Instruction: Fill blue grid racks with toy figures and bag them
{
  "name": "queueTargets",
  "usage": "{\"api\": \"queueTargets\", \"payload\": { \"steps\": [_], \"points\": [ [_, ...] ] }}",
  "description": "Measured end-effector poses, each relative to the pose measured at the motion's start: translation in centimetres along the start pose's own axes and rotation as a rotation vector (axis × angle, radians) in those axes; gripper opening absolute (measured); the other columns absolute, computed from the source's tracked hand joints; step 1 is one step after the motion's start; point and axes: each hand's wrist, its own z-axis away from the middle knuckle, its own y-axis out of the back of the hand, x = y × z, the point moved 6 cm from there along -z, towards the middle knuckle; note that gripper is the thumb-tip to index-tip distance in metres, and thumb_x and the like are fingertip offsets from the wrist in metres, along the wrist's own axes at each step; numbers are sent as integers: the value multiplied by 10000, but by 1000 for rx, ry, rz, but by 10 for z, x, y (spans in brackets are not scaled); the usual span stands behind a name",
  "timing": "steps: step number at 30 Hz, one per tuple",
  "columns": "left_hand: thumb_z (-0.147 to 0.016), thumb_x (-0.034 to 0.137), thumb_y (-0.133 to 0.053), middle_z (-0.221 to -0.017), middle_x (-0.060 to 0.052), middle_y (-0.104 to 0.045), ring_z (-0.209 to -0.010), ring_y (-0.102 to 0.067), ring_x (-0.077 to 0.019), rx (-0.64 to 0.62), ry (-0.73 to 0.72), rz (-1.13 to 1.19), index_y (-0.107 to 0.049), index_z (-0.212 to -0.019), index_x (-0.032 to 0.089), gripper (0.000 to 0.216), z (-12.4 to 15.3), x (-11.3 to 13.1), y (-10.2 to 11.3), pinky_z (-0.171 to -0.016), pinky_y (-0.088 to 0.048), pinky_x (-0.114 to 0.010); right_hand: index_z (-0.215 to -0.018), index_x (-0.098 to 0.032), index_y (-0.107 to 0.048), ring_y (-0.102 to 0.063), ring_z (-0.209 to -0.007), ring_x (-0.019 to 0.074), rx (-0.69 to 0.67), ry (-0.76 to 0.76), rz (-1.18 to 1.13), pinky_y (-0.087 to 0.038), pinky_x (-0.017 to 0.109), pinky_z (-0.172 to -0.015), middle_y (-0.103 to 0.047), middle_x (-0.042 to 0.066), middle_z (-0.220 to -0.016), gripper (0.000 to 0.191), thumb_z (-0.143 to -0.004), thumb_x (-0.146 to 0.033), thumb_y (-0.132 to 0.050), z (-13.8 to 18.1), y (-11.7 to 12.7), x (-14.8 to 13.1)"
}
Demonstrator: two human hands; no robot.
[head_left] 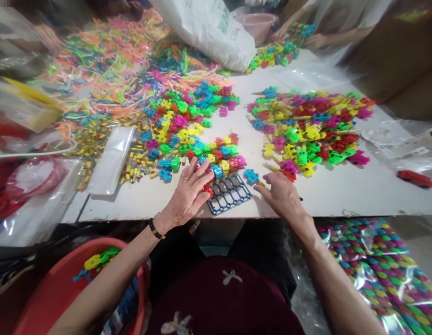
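Note:
My left hand lies with fingers stretched over a row of small coloured plastic toys at the dark blue plastic rack. Its thumb is beside a red toy at the rack's left end. Loops and bars fill the rack, which rests near the table's front edge. Just right of the rack, my right hand is closed in a pinch on the short yellowish stem of a blue plastic toy. Behind that hand lies a pile of similar toys on stems.
Loose toys and yellow-red small tubes spread to the left, near a clear plastic packet. A white sack stands behind. Another person's hands hold toys at the far right. A red tub sits below left.

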Motion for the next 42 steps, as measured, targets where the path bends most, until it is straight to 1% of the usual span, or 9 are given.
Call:
{"api": "queueTargets", "payload": {
  "steps": [2,5,9,12,19,31,36,39,42],
  "points": [
    [-1082,352,-375,-1676,-84,-307,-1600,-56,-278,32,3,18,-378,-1559,279,483,-6,1,4,-1275,-146,-591,-659,-198,-549,-540,-657,185,-89,-73,21,-381,302,-619,-589,61,-681,249,-849,-328,-644,-3,3,24],
    [-1083,316,-361,-1662,-80,-337,-1599,-70,-270,-37,-34,-40,-381,-1566,258,487,-14,6,1,-1282,-108,-576,-660,-207,-524,-492,-555,140,-112,-184,-271,-375,275,-559,-540,4,-576,277,-825,-398,-640,5,1,25],
    [-1077,288,-363,-1643,-73,-378,-1596,-102,-275,-163,-94,-172,-460,-1514,209,454,-16,11,-9,-1279,-107,-582,-820,-201,-578,-515,-505,137,-256,-373,-857,-430,268,-495,-570,-17,-597,313,-773,-492,-684,30,-32,-24],
    [-1072,270,-365,-1651,-71,-361,-1596,-104,-286,-186,-76,-220,-478,-1501,189,451,-15,11,-12,-1277,-110,-589,-876,-209,-588,-551,-538,149,-331,-371,-1114,-480,286,-509,-616,-3,-676,312,-731,-453,-716,34,-64,-66],
    [-1066,251,-378,-1667,-61,-330,-1598,-85,-288,-185,-65,-237,-416,-1546,195,485,-14,12,-14,-1283,-124,-577,-685,-210,-538,-423,-529,115,-86,-135,-830,-361,258,-513,-527,-27,-577,282,-794,-427,-681,11,-83,-83],
    [-1070,274,-378,-1649,-73,-367,-1597,-91,-291,-202,-94,-274,-419,-1546,183,486,-22,22,-13,-1267,-158,-602,-700,-205,-534,-502,-604,150,-116,212,-476,-361,276,-589,-618,44,-681,125,-815,-243,-566,1,-80,-94],
    [-1070,270,-397,-1592,-70,-464,-1574,-203,-301,-189,-120,-328,-527,-1469,179,429,-30,28,-17,-1254,-197,-597,-804,-191,-650,-560,-615,157,-220,230,-577,-408,265,-580,-670,41,-715,117,-834,-216,-540,4,-67,-90],
    [-1076,262,-390,-1590,-53,-468,-1557,-257,-283,-176,-124,-333,-542,-1452,186,412,-30,25,-18,-1248,-231,-572,-802,-193,-694,-589,-614,148,-362,134,-703,-445,249,-577,-675,12,-680,179,-879,-302,-574,0,-44,-63],
    [-1070,267,-415,-1579,-54,-484,-1552,-274,-268,-165,-121,-306,-552,-1445,208,404,-29,23,-19,-1251,-237,-564,-850,-184,-712,-605,-593,157,-138,-89,-699,-472,262,-572,-675,14,-658,252,-900,-403,-598,-33,-13,-10]
  ]
}}
